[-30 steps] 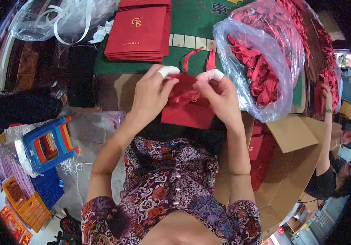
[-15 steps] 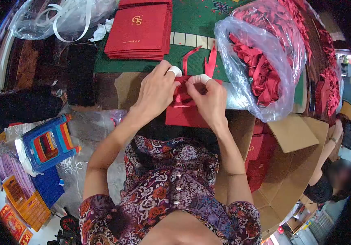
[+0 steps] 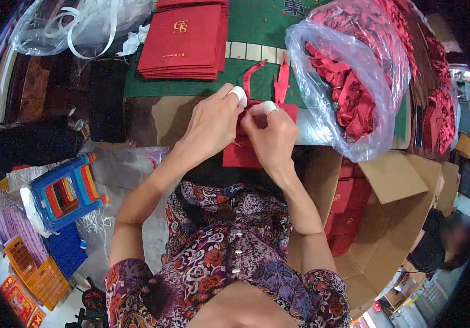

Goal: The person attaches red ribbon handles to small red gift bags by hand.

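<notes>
A red bag or pouch [image 3: 240,157] lies at the table's near edge, partly hidden under my hands. Two red ribbon ends [image 3: 281,83] stick out beyond it on the far side. My left hand [image 3: 213,123], a white cover on one finger, is closed in a pinch at the bag's upper part, on red ribbon. Close beside it, my right hand [image 3: 274,134] also pinches the ribbon, with thumb and finger together and a white cover on one fingertip. The exact spot between the fingertips is mostly hidden.
A stack of flat red bags [image 3: 183,46] with gold lettering lies at the back left. To the right sits a clear plastic bag [image 3: 385,123] of red ribbons. An open cardboard box [image 3: 391,218] holds red bags below. Another person [image 3: 434,240] is at far right.
My right hand has shifted slightly left and down, its fingers curling closer to my left hand. The left hand stays nearly in place. The person at far right has moved an arm.
</notes>
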